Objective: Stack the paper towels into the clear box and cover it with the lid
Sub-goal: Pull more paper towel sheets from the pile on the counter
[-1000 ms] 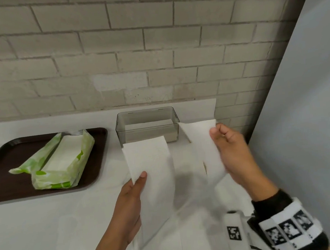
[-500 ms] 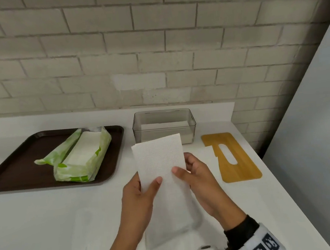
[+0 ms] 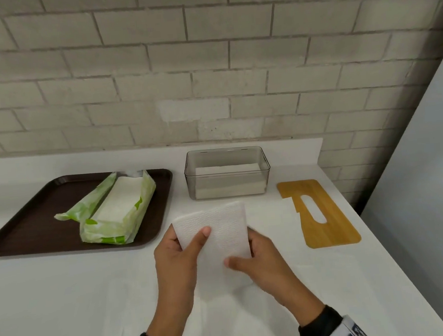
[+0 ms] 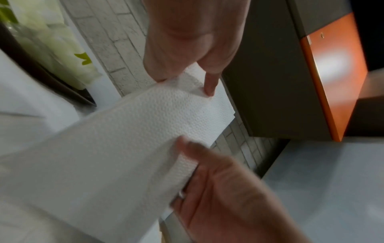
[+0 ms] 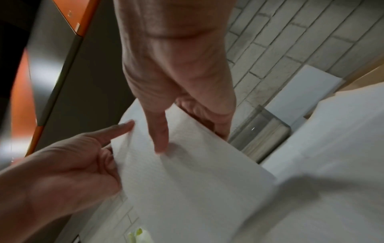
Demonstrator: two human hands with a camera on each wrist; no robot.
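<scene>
Far to the left of the grip, a brown tray (image 3: pixel 19 225) on the white tabletop (image 3: pixel 66 302) carries the torn-open green pack (image 3: pixel 117 211) with more white towels showing inside. At the middle, both hands hold one folded paper towel (image 3: pixel 215 230) above the tabletop: the left hand (image 3: pixel 177 257) pinches its left edge, thumb across the front, and the right hand (image 3: pixel 260 258) pinches its lower right corner, fingers behind the sheet. Beyond the grip, against the brick wall, the clear box (image 3: pixel 227 172) stands open with a low stack of towels already in it. To the right of the grip and of the box, the wooden lid (image 3: pixel 323 212) lies flat, its slot facing up.

The step in hand looks like squaring one folded towel before loading. Next, it likely needs carrying forward and laying flat on the stack, edges in line with the box walls. The lid waits until the pack's towels are in.
</scene>
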